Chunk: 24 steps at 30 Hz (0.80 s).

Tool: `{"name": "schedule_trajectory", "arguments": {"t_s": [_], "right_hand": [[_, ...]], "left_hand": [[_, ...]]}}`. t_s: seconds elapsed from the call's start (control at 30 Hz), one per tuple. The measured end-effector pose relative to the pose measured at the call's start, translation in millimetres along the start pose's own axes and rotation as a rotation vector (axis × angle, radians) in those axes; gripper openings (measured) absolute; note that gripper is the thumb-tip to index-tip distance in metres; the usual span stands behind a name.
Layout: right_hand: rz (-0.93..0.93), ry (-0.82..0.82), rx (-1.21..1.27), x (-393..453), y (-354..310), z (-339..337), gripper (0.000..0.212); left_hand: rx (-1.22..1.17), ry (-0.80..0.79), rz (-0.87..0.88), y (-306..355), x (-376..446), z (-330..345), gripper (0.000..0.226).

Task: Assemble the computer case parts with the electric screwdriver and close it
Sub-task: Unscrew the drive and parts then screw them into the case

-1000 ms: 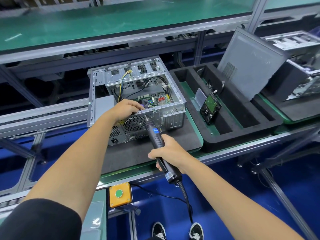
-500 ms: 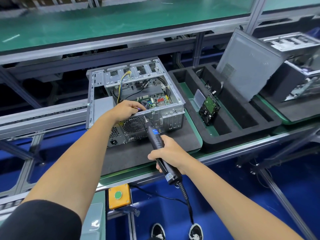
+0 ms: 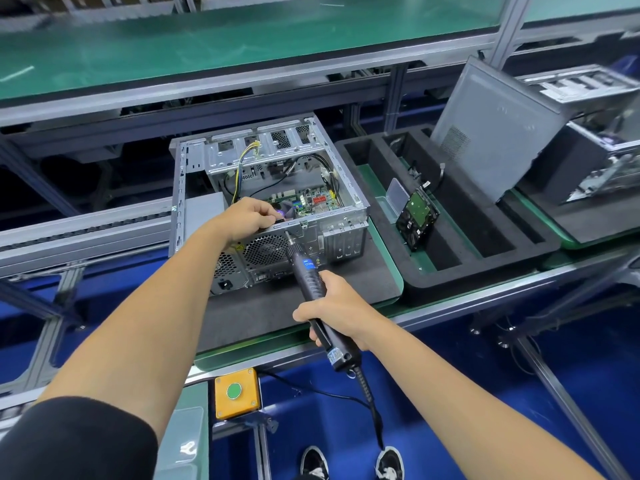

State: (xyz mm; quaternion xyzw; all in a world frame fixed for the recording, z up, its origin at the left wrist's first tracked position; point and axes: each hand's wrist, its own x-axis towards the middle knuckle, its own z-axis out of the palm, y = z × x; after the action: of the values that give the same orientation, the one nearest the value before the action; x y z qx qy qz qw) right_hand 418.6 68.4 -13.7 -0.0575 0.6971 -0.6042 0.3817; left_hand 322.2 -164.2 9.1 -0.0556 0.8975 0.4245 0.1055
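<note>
**Open computer case – screw being driven at rear top edge**

Computer case: side open, lying on the dark mat of the table, rear panel toward the person. Electric screwdriver: long axis slanting up and away, bit touching the rear top rail. Right hand wrapped round its handle, nearer the person; left hand curled at the rail, just beside the bit – what it pinches is unclear. Right of case: foam tray with hard drive; side panel leaning beyond, not yet fitted.

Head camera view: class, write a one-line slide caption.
Right hand drives black electric screwdriver into open grey metal computer case; left hand steadies it.
</note>
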Motion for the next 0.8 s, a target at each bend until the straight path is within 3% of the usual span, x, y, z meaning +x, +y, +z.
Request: {"name": "schedule_trajectory", "arguments": {"t_s": [0.57, 0.8], "right_hand": [[-0.006, 0.032, -0.061, -6, -3, 2, 0.044], [0.018, -0.114, -0.135, -25, -22, -13, 0.039]], "left_hand": [[-0.03, -0.018, -0.018, 9, -6, 0, 0.029], [-0.015, -0.056, -0.055, 13, -2, -5, 0.032]]}}
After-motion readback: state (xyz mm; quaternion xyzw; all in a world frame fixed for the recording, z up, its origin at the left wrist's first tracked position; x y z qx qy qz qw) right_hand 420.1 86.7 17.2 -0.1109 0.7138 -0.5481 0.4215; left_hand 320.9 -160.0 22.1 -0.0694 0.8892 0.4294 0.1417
